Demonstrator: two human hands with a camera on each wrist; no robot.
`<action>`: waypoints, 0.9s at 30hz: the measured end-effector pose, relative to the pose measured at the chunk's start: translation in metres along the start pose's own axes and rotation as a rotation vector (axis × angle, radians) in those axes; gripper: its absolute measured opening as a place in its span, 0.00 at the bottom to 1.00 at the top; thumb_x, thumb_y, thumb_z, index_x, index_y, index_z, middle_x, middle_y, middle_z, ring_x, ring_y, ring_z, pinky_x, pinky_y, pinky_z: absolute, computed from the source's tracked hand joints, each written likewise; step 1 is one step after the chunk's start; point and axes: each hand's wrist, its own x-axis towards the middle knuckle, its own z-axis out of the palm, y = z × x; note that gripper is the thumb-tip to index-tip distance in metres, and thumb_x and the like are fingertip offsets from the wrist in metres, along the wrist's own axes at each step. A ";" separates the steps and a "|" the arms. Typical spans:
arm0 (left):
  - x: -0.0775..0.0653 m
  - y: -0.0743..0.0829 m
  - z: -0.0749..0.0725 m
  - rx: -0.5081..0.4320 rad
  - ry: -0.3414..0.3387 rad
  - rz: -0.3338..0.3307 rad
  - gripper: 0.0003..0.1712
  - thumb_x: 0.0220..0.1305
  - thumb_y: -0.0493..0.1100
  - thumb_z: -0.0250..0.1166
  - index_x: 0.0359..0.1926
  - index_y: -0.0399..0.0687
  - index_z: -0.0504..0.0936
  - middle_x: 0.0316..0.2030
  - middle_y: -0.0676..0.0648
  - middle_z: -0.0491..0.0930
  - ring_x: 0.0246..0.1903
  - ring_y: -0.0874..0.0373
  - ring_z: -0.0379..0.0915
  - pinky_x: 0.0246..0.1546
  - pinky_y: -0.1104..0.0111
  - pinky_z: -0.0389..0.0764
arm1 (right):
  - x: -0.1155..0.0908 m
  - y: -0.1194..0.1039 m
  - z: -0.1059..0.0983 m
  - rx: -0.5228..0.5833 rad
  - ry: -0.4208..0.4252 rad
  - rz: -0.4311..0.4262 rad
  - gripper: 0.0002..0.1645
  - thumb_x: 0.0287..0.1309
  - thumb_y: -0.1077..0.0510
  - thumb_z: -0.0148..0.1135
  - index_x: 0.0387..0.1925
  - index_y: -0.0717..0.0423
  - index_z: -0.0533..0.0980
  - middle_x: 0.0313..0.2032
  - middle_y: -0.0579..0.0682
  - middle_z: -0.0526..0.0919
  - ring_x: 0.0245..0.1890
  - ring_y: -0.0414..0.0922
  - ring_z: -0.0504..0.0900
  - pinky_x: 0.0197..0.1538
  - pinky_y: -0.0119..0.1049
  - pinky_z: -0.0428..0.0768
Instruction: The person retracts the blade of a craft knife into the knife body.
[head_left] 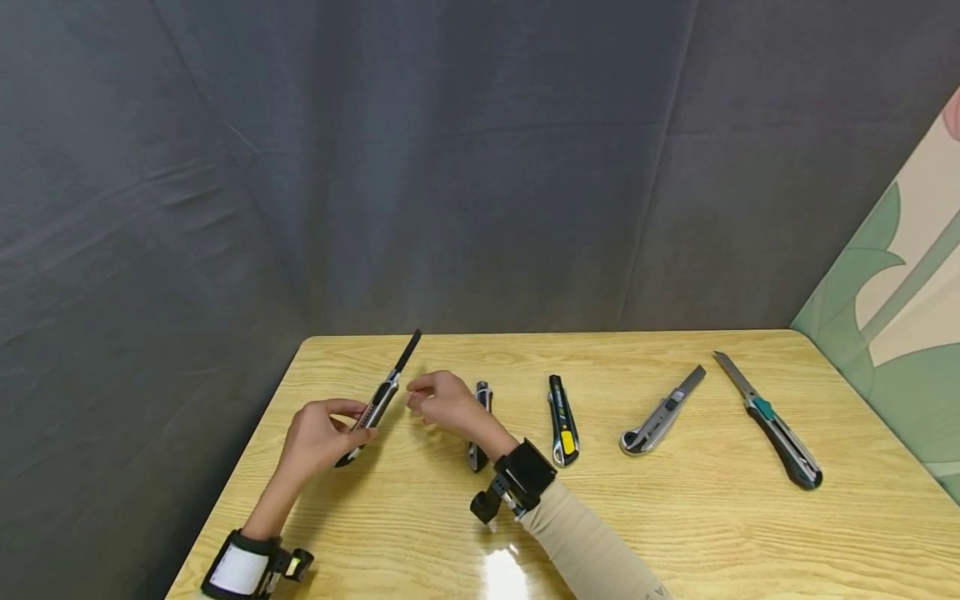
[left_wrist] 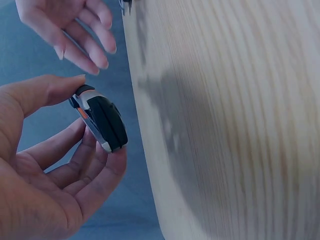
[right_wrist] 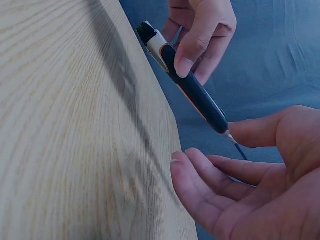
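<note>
Raised over the left part of the table, a box cutter (head_left: pixel 380 402) with its dark blade out slants up and to the right. My left hand (head_left: pixel 311 440) pinches its handle between thumb and fingers; the left wrist view shows the black butt end (left_wrist: pixel 107 122). Just right of the cutter is my right hand (head_left: pixel 448 405), fingers loosely bent and holding nothing. In the right wrist view its thumb and fingers (right_wrist: pixel 200 192) lie apart around the blade end, and whether the thumb touches the cutter I cannot tell.
Under my right wrist lies a dark box cutter (head_left: pixel 477 457), partly covered. To its right are a black and yellow cutter (head_left: pixel 564 421), a grey cutter (head_left: pixel 660 421) and a long black and teal cutter (head_left: pixel 772 425), the last two with blades out. A dark curtain (head_left: pixel 480 167) hangs behind the wooden table (head_left: pixel 675 525).
</note>
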 end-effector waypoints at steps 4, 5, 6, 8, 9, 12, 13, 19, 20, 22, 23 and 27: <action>-0.004 0.010 0.005 -0.036 0.011 0.015 0.20 0.43 0.47 0.76 0.42 0.53 0.85 0.36 0.48 0.86 0.22 0.60 0.76 0.16 0.65 0.79 | 0.001 0.000 0.002 0.057 0.015 -0.005 0.21 0.63 0.56 0.57 0.55 0.62 0.74 0.48 0.62 0.82 0.42 0.53 0.82 0.46 0.53 0.85; -0.004 0.012 0.007 -0.042 0.015 0.019 0.20 0.43 0.47 0.76 0.42 0.52 0.85 0.36 0.48 0.86 0.23 0.60 0.77 0.16 0.65 0.80 | 0.001 0.000 0.002 0.073 0.018 -0.006 0.20 0.63 0.56 0.56 0.54 0.62 0.75 0.47 0.62 0.82 0.41 0.54 0.82 0.46 0.54 0.85; -0.005 0.014 0.008 -0.049 0.018 0.023 0.20 0.43 0.47 0.76 0.42 0.52 0.85 0.36 0.48 0.86 0.23 0.59 0.77 0.16 0.65 0.80 | 0.001 0.001 0.003 0.087 0.025 -0.010 0.19 0.64 0.56 0.56 0.52 0.62 0.76 0.46 0.62 0.83 0.40 0.54 0.82 0.45 0.54 0.85; -0.006 0.018 0.012 -0.061 0.026 0.027 0.21 0.43 0.47 0.76 0.42 0.52 0.85 0.37 0.49 0.86 0.23 0.59 0.77 0.17 0.65 0.80 | 0.001 0.001 0.003 0.115 0.032 -0.013 0.16 0.64 0.55 0.56 0.48 0.61 0.77 0.43 0.61 0.84 0.40 0.54 0.83 0.45 0.54 0.85; -0.007 0.020 0.013 -0.065 0.032 0.028 0.20 0.43 0.47 0.76 0.42 0.52 0.85 0.37 0.49 0.86 0.24 0.59 0.76 0.17 0.65 0.80 | 0.001 0.001 0.003 0.134 0.033 -0.012 0.15 0.64 0.55 0.56 0.46 0.61 0.78 0.41 0.60 0.85 0.39 0.55 0.83 0.45 0.55 0.85; -0.008 0.024 0.018 -0.084 0.046 0.022 0.19 0.43 0.48 0.76 0.41 0.54 0.85 0.37 0.50 0.86 0.25 0.60 0.76 0.19 0.66 0.81 | 0.001 0.001 0.003 0.196 0.036 -0.009 0.12 0.64 0.55 0.56 0.39 0.60 0.78 0.37 0.58 0.86 0.39 0.57 0.83 0.45 0.57 0.84; -0.009 0.025 0.020 -0.091 0.052 0.018 0.19 0.43 0.48 0.76 0.40 0.54 0.85 0.37 0.51 0.86 0.25 0.60 0.77 0.19 0.66 0.81 | 0.001 0.001 0.002 0.219 0.034 -0.007 0.12 0.64 0.55 0.56 0.38 0.60 0.78 0.37 0.57 0.86 0.39 0.57 0.82 0.45 0.58 0.84; -0.012 0.032 0.030 -0.140 0.091 0.005 0.18 0.44 0.49 0.76 0.40 0.55 0.85 0.36 0.50 0.86 0.25 0.61 0.77 0.18 0.66 0.82 | 0.001 0.002 -0.001 0.321 0.029 0.001 0.13 0.64 0.56 0.56 0.41 0.62 0.78 0.35 0.60 0.85 0.36 0.56 0.83 0.45 0.59 0.83; -0.013 0.034 0.031 -0.145 0.099 0.008 0.18 0.44 0.48 0.76 0.40 0.54 0.85 0.36 0.50 0.85 0.25 0.61 0.77 0.18 0.66 0.82 | 0.001 0.001 -0.001 0.325 0.031 0.001 0.13 0.64 0.56 0.56 0.42 0.62 0.78 0.35 0.60 0.85 0.35 0.55 0.83 0.45 0.58 0.84; -0.014 0.036 0.034 -0.148 0.119 0.018 0.19 0.44 0.48 0.76 0.40 0.53 0.85 0.37 0.49 0.85 0.25 0.61 0.78 0.19 0.67 0.82 | 0.000 0.002 -0.002 0.334 0.035 -0.002 0.13 0.64 0.56 0.57 0.41 0.63 0.78 0.36 0.62 0.86 0.34 0.55 0.84 0.44 0.57 0.84; -0.015 0.037 0.035 -0.148 0.129 0.023 0.19 0.44 0.48 0.76 0.40 0.52 0.85 0.36 0.49 0.85 0.25 0.61 0.78 0.19 0.67 0.82 | 0.000 0.002 -0.003 0.338 0.034 -0.005 0.13 0.63 0.57 0.57 0.41 0.63 0.78 0.36 0.62 0.86 0.34 0.55 0.84 0.44 0.57 0.84; -0.016 0.039 0.039 -0.139 0.158 0.030 0.19 0.43 0.48 0.76 0.40 0.52 0.85 0.37 0.49 0.85 0.25 0.61 0.77 0.19 0.67 0.82 | 0.001 0.003 -0.004 0.359 0.031 -0.015 0.13 0.63 0.57 0.58 0.41 0.65 0.78 0.38 0.64 0.85 0.35 0.56 0.84 0.45 0.58 0.83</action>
